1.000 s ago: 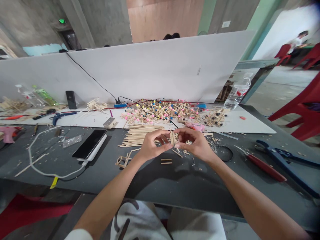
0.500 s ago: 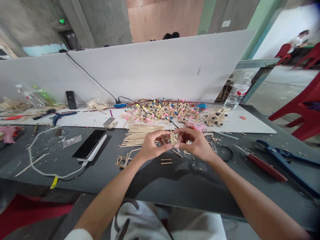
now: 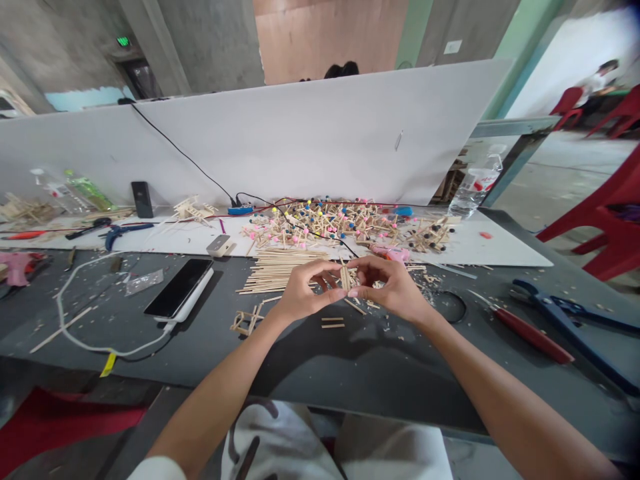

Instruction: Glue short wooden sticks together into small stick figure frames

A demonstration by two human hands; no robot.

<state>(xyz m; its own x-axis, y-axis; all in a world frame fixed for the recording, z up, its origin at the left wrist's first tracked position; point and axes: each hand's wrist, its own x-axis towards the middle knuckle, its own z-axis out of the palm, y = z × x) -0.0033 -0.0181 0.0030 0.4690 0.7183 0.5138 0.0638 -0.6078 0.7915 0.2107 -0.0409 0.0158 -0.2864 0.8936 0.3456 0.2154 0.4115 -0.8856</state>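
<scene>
Left hand (image 3: 300, 295) and right hand (image 3: 396, 288) pinch one stick frame (image 3: 345, 277). Beaded frames (image 3: 340, 223) lie piled behind it. Loose sticks (image 3: 277, 267) lie unused.

Craft workshop: bare concrete walls (image 3: 210, 40), grey tabletop (image 3: 350, 360) littered with wooden sticks (image 3: 277, 267), stick assemblies (image 3: 330, 223), blue pliers (image 3: 565, 317), offcuts, white partition board (image 3: 300, 140).

I see the stick piece (image 3: 345, 277), short pale wooden sticks side by side, upright, pinched between my left hand (image 3: 300, 295) and right hand (image 3: 395, 290).
</scene>
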